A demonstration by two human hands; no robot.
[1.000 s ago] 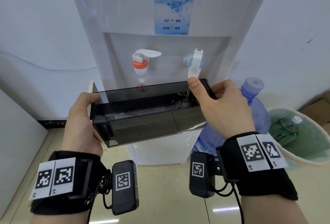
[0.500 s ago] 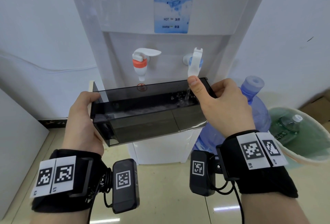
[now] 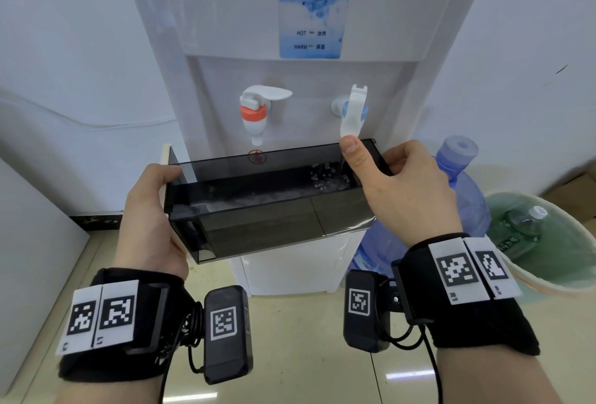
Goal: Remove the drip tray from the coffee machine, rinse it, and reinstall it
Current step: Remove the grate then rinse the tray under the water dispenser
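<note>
You hold the smoky, see-through drip tray level in front of the white water dispenser, just below its two taps. Your left hand is clamped around the tray's left end, thumb lying along the top rim, the other fingers hidden behind the end wall. Your right hand supports the right end, fingers curled round the far side, while your thumb tip presses up against the white lever of the blue tap. A thin stream falls from that tap into the tray's right part, and water splashes and pools along the bottom.

The red tap stands above the tray's middle, not touching it. The tray's far wall lies close to the dispenser's front; whether it touches you cannot tell. The dispenser's lower cabinet is mostly hidden behind the tray, and its top is cut off by the frame.

To the right, near your right wrist, a blue water jug stands on the floor, with a bin holding a green bottle beyond it. Left of the tray a white panel closes the side. The floor nearer you, beneath your wrists, lies open.
</note>
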